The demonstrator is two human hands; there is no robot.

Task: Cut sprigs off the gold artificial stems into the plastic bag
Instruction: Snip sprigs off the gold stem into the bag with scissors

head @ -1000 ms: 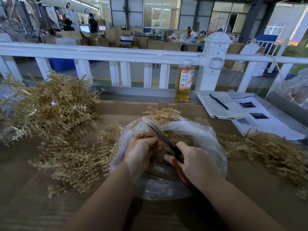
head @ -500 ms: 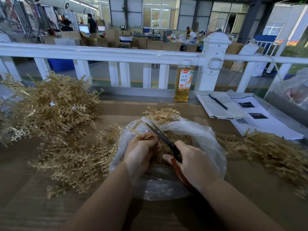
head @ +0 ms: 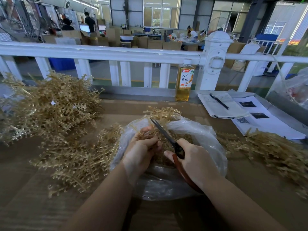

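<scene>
The gold stem [head: 146,129], light, springy and snag-prone, lay over the plastic bag [head: 208,139] on the bench [head: 25,164]. My left hand [head: 141,147] pinched its bare stalk, the best hold; my right hand [head: 195,160] gripped the scissors [head: 166,135], blades nearly closed.

Dull gold plastic stems [head: 146,130] show between the curled fingers [head: 148,141] of one hand. Just right of them, dark grey scissor blades [head: 164,133] run into a reddish-brown scissor handle [head: 183,174] under the other hand's fingers [head: 186,144]. Below both lies a clear, faintly milky plastic bag [head: 206,140], holding tan-gold cut sprigs [head: 183,137]. Far beyond the fingers stand an amber drink bottle with an orange-and-white label [head: 184,84] and a white railing [head: 116,54].
</scene>
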